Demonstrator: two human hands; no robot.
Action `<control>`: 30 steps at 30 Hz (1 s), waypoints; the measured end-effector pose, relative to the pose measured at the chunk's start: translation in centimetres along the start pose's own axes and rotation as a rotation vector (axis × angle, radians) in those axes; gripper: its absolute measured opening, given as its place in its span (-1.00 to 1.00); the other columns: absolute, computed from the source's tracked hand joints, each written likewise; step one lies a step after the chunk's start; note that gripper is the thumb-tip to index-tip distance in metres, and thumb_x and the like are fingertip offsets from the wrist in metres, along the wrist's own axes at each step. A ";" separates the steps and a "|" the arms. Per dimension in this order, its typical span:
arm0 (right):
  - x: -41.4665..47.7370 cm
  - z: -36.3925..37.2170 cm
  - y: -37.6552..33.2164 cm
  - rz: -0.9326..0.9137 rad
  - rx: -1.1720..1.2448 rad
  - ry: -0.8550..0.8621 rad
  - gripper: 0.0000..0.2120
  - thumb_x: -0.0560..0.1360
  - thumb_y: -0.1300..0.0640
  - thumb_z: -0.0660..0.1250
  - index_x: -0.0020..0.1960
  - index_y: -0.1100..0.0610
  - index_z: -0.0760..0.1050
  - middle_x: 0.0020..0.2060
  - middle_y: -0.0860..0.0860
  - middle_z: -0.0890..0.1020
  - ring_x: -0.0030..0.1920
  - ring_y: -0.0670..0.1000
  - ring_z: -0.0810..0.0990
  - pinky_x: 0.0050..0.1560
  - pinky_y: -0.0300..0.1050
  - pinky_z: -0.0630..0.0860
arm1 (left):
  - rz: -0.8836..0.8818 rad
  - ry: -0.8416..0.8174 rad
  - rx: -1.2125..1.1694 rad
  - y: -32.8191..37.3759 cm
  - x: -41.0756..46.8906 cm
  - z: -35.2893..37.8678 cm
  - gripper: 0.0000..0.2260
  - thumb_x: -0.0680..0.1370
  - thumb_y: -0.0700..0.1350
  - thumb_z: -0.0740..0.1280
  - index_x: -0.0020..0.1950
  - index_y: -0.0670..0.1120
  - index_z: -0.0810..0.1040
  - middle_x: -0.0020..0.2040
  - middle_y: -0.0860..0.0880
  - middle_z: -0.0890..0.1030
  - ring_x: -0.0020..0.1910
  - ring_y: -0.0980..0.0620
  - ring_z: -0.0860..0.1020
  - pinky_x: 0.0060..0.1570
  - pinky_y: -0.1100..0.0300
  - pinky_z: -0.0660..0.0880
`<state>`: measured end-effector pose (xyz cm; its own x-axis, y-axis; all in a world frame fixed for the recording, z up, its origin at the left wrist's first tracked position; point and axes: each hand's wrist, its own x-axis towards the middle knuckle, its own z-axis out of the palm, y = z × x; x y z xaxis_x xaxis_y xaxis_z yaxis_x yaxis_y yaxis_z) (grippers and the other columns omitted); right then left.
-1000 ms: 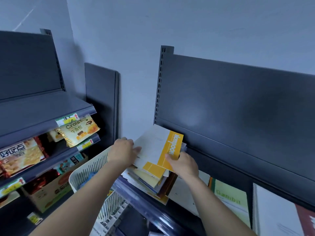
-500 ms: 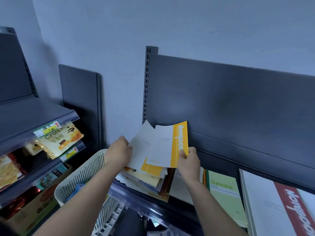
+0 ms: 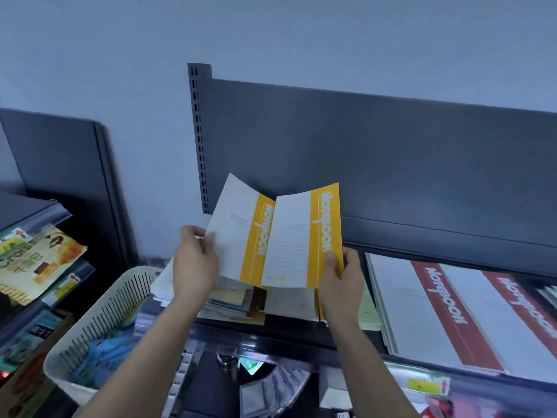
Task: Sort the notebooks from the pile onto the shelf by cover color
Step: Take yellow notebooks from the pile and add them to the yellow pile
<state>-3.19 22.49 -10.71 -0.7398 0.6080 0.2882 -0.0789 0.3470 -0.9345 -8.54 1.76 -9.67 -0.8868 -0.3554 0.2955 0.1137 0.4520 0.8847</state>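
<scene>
Two white notebooks with yellow bands are held up above the pile [image 3: 232, 300] on the dark shelf [image 3: 280, 342]. My left hand [image 3: 196, 260] grips the left yellow notebook [image 3: 241, 233] at its left edge. My right hand [image 3: 340, 279] pinches the right yellow notebook [image 3: 301, 236] at its lower right corner, thumb on the cover. The two overlap slightly in the middle. Pale green notebooks [image 3: 369, 312] lie on the shelf behind my right hand. Two red-banded notebooks [image 3: 446, 309] lie side by side further right.
A white slatted basket [image 3: 99, 324] with blue packets stands at the lower left. Snack packs [image 3: 36, 260] fill the left shelves. A slotted upright [image 3: 199, 134] and the grey back panel [image 3: 391, 164] rise behind the pile. More goods sit on the lower shelf [image 3: 271, 387].
Both hands have lifted the yellow-banded notebooks off the pile and pulled them apart into one per hand. The view has swung right, showing the red notebooks more fully.
</scene>
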 end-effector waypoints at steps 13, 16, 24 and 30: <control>1.4 -17.0 4.2 0.051 -0.055 0.221 -0.91 0.61 0.02 0.19 -0.02 0.01 0.42 -0.23 -0.16 0.58 -0.20 -0.05 0.59 -0.16 -0.01 0.55 | 0.084 -0.147 -0.142 7.2 -10.4 9.1 -0.92 0.63 -0.12 0.19 0.01 -0.12 0.36 -0.24 -0.04 0.49 -0.24 -0.07 0.45 -0.22 0.09 0.34; 1.8 -21.9 5.2 0.050 -0.086 0.232 -0.90 0.62 0.00 0.18 0.02 0.01 0.42 -0.23 -0.13 0.59 -0.24 -0.05 0.58 -0.25 -0.07 0.52 | 0.084 -0.164 -0.152 9.5 -14.0 11.5 -0.92 0.64 -0.14 0.18 0.03 -0.14 0.35 -0.27 0.03 0.44 -0.29 0.01 0.42 -0.26 0.12 0.25; 3.0 -35.4 7.9 0.029 -0.113 0.285 -0.91 0.62 0.07 0.21 -0.01 0.06 0.44 -0.24 -0.16 0.58 -0.26 -0.16 0.54 -0.32 -0.23 0.39 | 0.072 -0.216 -0.192 14.5 -23.1 18.3 -0.92 0.63 -0.13 0.19 0.02 -0.14 0.36 -0.22 -0.12 0.51 -0.26 -0.13 0.46 -0.27 0.09 0.31; 4.0 -43.2 10.6 0.064 -0.132 0.305 -0.93 0.61 0.02 0.21 -0.03 -0.03 0.43 -0.27 -0.11 0.60 -0.25 -0.01 0.56 -0.27 -0.09 0.47 | 0.072 -0.264 -0.186 18.1 -29.2 22.6 -0.90 0.64 -0.12 0.17 0.06 -0.15 0.36 -0.15 -0.09 0.50 -0.21 -0.07 0.45 -0.28 0.12 0.30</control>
<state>21.84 59.48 -10.44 -0.5053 0.8101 0.2974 0.0636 0.3787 -0.9233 9.28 38.81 -10.40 -0.9563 -0.0929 0.2774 0.2383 0.3024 0.9229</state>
